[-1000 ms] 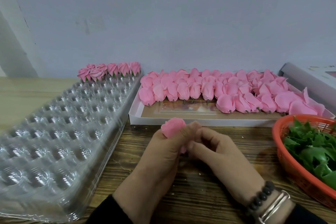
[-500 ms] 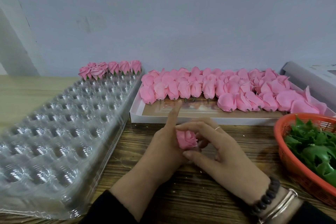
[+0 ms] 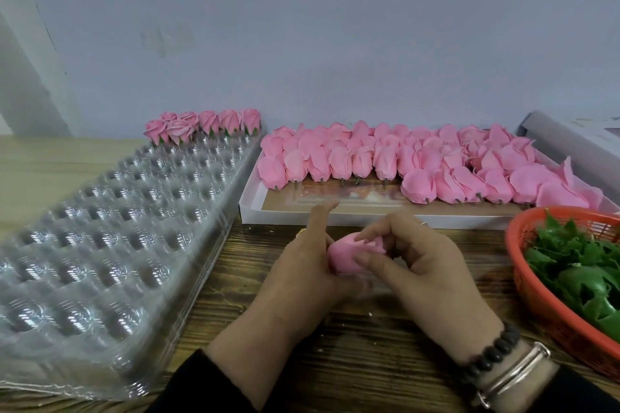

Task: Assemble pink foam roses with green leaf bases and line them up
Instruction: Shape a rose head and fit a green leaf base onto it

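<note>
A pink foam rose [image 3: 349, 253] sits between both hands above the wooden table. My left hand [image 3: 302, 265] cups it from the left, index finger pointing up. My right hand [image 3: 419, 261] pinches its petals with thumb and fingertips from the right. Several finished roses with green bases [image 3: 204, 124] stand in the far row of a clear plastic cell tray [image 3: 100, 228]. A white flat box [image 3: 255, 204] holds many loose pink rose heads [image 3: 419, 161]. Green leaf bases [image 3: 580, 265] fill an orange basket [image 3: 523, 282] at the right.
A grey box [image 3: 570, 141] lies at the far right against the pale wall. Bare wooden tabletop [image 3: 335, 362] shows between the tray and the basket, under my forearms. A light wooden surface [image 3: 43, 168] lies left of the tray.
The rose has been turned in my hands and now lies on its side. My right fingers have closed onto its petals. The camera has tilted slightly.
</note>
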